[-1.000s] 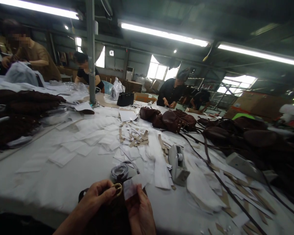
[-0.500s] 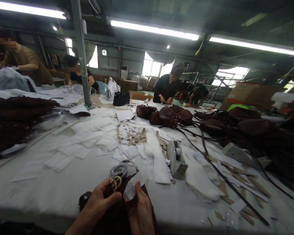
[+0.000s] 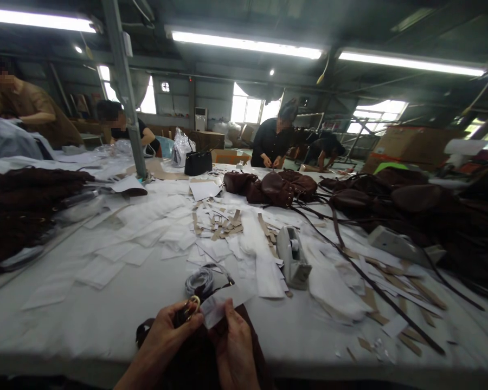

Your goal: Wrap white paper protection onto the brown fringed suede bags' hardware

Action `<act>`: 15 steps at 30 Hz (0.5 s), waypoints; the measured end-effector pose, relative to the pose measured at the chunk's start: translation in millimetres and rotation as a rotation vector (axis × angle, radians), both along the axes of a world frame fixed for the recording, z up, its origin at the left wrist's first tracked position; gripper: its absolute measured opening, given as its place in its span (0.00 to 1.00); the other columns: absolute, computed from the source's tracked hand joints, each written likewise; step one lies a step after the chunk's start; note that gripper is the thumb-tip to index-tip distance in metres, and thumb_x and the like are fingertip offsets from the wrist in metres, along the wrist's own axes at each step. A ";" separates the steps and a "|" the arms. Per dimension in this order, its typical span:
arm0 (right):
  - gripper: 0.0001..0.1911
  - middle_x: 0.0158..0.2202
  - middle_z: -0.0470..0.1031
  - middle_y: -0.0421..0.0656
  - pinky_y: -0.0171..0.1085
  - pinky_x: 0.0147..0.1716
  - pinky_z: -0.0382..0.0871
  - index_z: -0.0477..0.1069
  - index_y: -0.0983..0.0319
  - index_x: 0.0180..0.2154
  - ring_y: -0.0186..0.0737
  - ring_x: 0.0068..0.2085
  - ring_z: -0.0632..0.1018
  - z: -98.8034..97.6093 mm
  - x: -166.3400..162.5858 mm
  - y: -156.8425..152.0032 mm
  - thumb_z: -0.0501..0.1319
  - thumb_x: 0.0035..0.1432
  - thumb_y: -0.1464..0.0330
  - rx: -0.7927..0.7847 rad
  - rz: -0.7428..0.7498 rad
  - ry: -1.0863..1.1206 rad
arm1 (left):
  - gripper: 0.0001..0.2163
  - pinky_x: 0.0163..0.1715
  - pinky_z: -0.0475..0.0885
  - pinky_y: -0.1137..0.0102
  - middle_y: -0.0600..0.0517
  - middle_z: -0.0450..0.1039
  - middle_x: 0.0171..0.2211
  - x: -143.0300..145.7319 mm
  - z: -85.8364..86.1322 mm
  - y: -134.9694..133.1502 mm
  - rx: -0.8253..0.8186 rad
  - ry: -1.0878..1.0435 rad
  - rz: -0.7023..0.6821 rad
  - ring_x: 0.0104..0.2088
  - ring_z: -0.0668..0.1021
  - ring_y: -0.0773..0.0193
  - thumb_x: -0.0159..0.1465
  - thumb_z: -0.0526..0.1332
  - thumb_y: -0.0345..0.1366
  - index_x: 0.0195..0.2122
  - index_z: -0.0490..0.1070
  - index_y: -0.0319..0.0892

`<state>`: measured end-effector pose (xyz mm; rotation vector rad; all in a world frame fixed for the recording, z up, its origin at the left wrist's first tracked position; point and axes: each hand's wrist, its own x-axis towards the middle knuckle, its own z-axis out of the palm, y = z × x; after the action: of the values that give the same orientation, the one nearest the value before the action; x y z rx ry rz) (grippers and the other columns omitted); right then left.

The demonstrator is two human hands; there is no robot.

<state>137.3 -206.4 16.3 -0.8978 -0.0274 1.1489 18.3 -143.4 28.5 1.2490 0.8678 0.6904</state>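
At the table's front edge, my left hand (image 3: pixel 165 337) is closed around a gold buckle (image 3: pixel 194 306) on a dark strap. Close beside it, my right hand (image 3: pixel 236 344) pinches a thin white sheet of paper (image 3: pixel 217 310) between thumb and fingers. The sheet's left edge comes up to the buckle. Under both hands lies a dark brown leather bag (image 3: pixel 250 330), mostly hidden by them. Just beyond the buckle sits a coiled strap in grey wrapping (image 3: pixel 199 281).
A tape dispenser (image 3: pixel 293 259) stands right of centre. White paper sheets (image 3: pixel 142 238) and brown card strips (image 3: pixel 223 225) cover the middle. Brown leather bags (image 3: pixel 276 189) are heaped behind, with more dark goods (image 3: pixel 28 211) at left. A co-worker (image 3: pixel 271 142) stands across the table.
The view has shifted slightly. My right hand has brought the white sheet nearer the buckle, and the sheet now lies flatter. My left hand keeps its hold.
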 end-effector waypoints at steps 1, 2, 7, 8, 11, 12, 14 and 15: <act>0.19 0.24 0.74 0.39 0.31 0.26 0.65 0.73 0.65 0.28 0.31 0.25 0.71 -0.3 -0.2 0.0 0.70 0.45 0.55 0.001 0.003 -0.002 | 0.19 0.26 0.61 0.75 0.56 0.66 0.23 -0.6 0.1 0.4 0.001 0.007 -0.008 0.25 0.67 0.67 0.49 0.69 0.51 0.29 0.74 0.38; 0.19 0.24 0.74 0.39 0.30 0.26 0.65 0.73 0.65 0.28 0.31 0.25 0.71 -0.1 -0.5 -0.1 0.70 0.45 0.55 0.004 0.007 -0.006 | 0.19 0.26 0.61 0.75 0.56 0.66 0.23 -1.0 -0.3 0.9 0.002 0.011 -0.011 0.25 0.66 0.67 0.49 0.69 0.51 0.29 0.74 0.38; 0.22 0.25 0.76 0.42 0.31 0.25 0.67 0.73 0.65 0.29 0.33 0.26 0.73 5.2 -2.5 -2.9 0.68 0.46 0.51 -0.015 0.042 -0.048 | 0.20 0.23 0.59 0.76 0.57 0.61 0.21 0.7 -5.8 2.6 0.006 0.006 0.009 0.23 0.63 0.69 0.49 0.68 0.52 0.26 0.71 0.38; 0.23 0.27 0.77 0.43 0.31 0.25 0.67 0.74 0.66 0.30 0.34 0.27 0.74 6.9 -3.1 -3.7 0.67 0.47 0.50 -0.010 0.058 -0.060 | 0.20 0.23 0.59 0.76 0.57 0.60 0.21 1.3 -6.2 2.9 0.001 0.004 0.018 0.23 0.63 0.69 0.49 0.68 0.53 0.25 0.70 0.39; 0.23 0.29 0.78 0.46 0.30 0.25 0.67 0.75 0.67 0.33 0.35 0.28 0.76 11.8 -5.0 -5.5 0.67 0.47 0.52 0.019 0.119 -0.116 | 0.21 0.23 0.59 0.76 0.57 0.60 0.21 2.3 -6.1 3.8 -0.005 -0.002 0.034 0.23 0.63 0.69 0.47 0.69 0.53 0.24 0.69 0.39; 0.23 0.27 0.78 0.45 0.29 0.24 0.67 0.75 0.67 0.32 0.35 0.27 0.76 13.0 -5.5 -5.6 0.69 0.46 0.53 0.017 0.121 -0.126 | 0.20 0.23 0.59 0.76 0.57 0.61 0.21 2.4 -5.8 4.1 -0.005 -0.004 0.033 0.23 0.63 0.68 0.47 0.69 0.52 0.24 0.69 0.39; 0.21 0.25 0.77 0.43 0.29 0.22 0.67 0.75 0.67 0.29 0.33 0.25 0.74 14.6 -5.9 -5.2 0.72 0.41 0.56 -0.002 0.091 -0.113 | 0.20 0.24 0.60 0.75 0.57 0.61 0.21 2.4 -5.2 4.4 0.004 -0.004 0.019 0.23 0.63 0.68 0.48 0.69 0.51 0.24 0.69 0.39; 0.20 0.24 0.76 0.42 0.29 0.22 0.67 0.75 0.67 0.28 0.32 0.24 0.74 14.9 -5.9 -4.8 0.73 0.40 0.57 -0.009 0.071 -0.093 | 0.19 0.24 0.60 0.75 0.57 0.61 0.21 2.3 -5.0 4.4 0.011 -0.002 0.007 0.23 0.64 0.68 0.48 0.69 0.51 0.24 0.69 0.39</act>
<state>131.4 -211.2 31.3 -0.9645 -0.1306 1.1731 20.6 -138.9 23.5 1.2551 0.8686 0.7026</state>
